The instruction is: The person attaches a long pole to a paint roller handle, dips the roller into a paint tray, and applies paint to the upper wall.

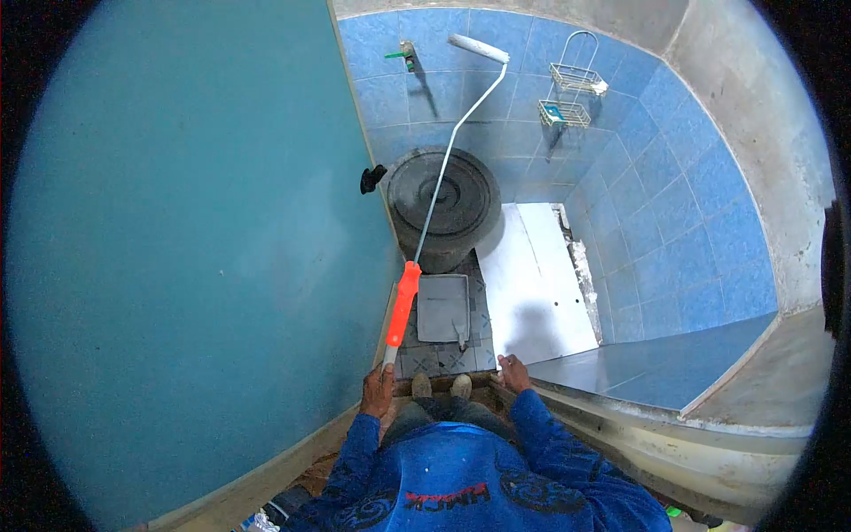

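My left hand (378, 392) is wrapped round the pale lower end of a paint roller's pole, just below its orange grip (403, 304). From the grip a thin bent metal rod rises to a white roller head (479, 48), which shows against the blue tiled wall. My right hand (513, 373) is near the door frame, its fingers curled; whether it holds anything is too small to tell. Between and beyond my hands a grey paint tray (443, 309) lies on the patterned floor.
A teal door (195, 248) with a black knob (372, 178) fills the left. Behind the tray stands a dark lidded barrel (443, 199). White sheets (535, 275) cover the floor at right. A tap (408, 57) and wire racks (565, 113) are on the tiled wall.
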`<state>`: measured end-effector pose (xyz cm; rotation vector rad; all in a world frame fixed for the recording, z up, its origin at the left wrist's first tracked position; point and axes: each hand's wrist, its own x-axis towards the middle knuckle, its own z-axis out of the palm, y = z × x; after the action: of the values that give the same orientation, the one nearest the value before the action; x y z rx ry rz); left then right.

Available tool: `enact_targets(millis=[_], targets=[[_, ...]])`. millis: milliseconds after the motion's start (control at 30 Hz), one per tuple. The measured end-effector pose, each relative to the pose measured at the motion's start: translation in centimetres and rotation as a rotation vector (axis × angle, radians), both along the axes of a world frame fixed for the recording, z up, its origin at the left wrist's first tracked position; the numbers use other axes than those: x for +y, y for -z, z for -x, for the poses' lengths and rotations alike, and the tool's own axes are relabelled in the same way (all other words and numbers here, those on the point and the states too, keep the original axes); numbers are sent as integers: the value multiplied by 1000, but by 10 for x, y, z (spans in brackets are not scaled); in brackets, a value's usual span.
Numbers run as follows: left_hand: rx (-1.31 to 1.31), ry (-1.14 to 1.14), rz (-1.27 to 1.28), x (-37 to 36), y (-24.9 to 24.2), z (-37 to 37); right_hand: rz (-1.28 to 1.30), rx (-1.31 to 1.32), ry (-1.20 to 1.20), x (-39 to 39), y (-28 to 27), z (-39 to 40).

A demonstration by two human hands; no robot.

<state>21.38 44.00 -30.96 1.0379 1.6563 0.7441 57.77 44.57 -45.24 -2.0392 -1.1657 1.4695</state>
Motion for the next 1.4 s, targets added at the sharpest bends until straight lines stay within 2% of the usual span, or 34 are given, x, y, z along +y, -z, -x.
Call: enact_targets(millis=[33, 100, 133, 167, 200, 267, 333, 367, 433, 467, 533, 600, 667, 767, 800, 833, 933, 967, 1033, 1133, 1200, 1233, 1300, 1333, 1400], targets=[[2, -5, 4, 2, 3, -3, -2, -86, -36, 11, -3, -2], [-5, 15, -120, 4, 11, -8, -13, -80, -20, 25, -19, -2], [2, 15, -104, 4, 6, -12, -30, -73, 4, 22, -15, -3], [13, 5, -65, 6, 1, -17, -234, -155, -218, 20, 29, -16], [24, -3, -24, 6, -3, -22, -216, -146, -216, 15, 29, -14], [32, 13, -37, 6, -4, -28, 103, -29, -20, 19, 6, -8], [32, 20, -64, 5, -4, -34, 109, -47, -43, 10, 4, -8], [20, 34, 14, 6, -5, -36, 134, -71, -87, 6, 2, -6], [6, 52, 94, 9, -5, -39, 161, -97, -127, -9, 30, -9], [-30, 33, 65, 9, -2, -43, 136, -27, -104, -21, 57, -13], [-71, 11, 49, 3, 12, -43, 123, 38, -81, -28, 50, -13], [-72, -9, 69, 1, 28, -38, 219, -152, -119, -28, 39, -13], [-17, 5, 22, 3, 26, -34, 169, -179, -198, -32, 85, -26], [-1, 42, 7, 3, 16, -26, 118, -207, -346, -46, 100, -28], [-36, 60, 24, 5, 14, -24, 103, -206, -419, -41, 97, -27], [-35, 61, 24, 4, 17, -21, 172, -133, 18, -27, 45, 1], [62, 76, -37, 2, 31, -16, 38, -143, -97, -22, 48, 9], [29, 81, 33, 1, 33, -15, 35, -143, -96, -21, 49, 9], [-5, 85, 100, 0, 42, -13, 163, 190, -21, -5, 15, 25], [-13, 119, 106, -6, 50, -15, 245, 310, 53, 26, -23, 69], [-12, 103, 229, -4, 35, -22, 217, 608, 84, 43, -58, 95], [-12, 101, 236, -5, 33, -26, 224, 608, 83, 49, -82, 108], [-42, 58, 321, -9, 31, -32, 40, 855, 43, 56, -119, 133], [-43, 55, 327, -12, 34, -31, 47, 855, 42, 57, -120, 144], [-7, 203, 322, -17, 40, -32, -59, 697, 44, 57, -118, 158]])
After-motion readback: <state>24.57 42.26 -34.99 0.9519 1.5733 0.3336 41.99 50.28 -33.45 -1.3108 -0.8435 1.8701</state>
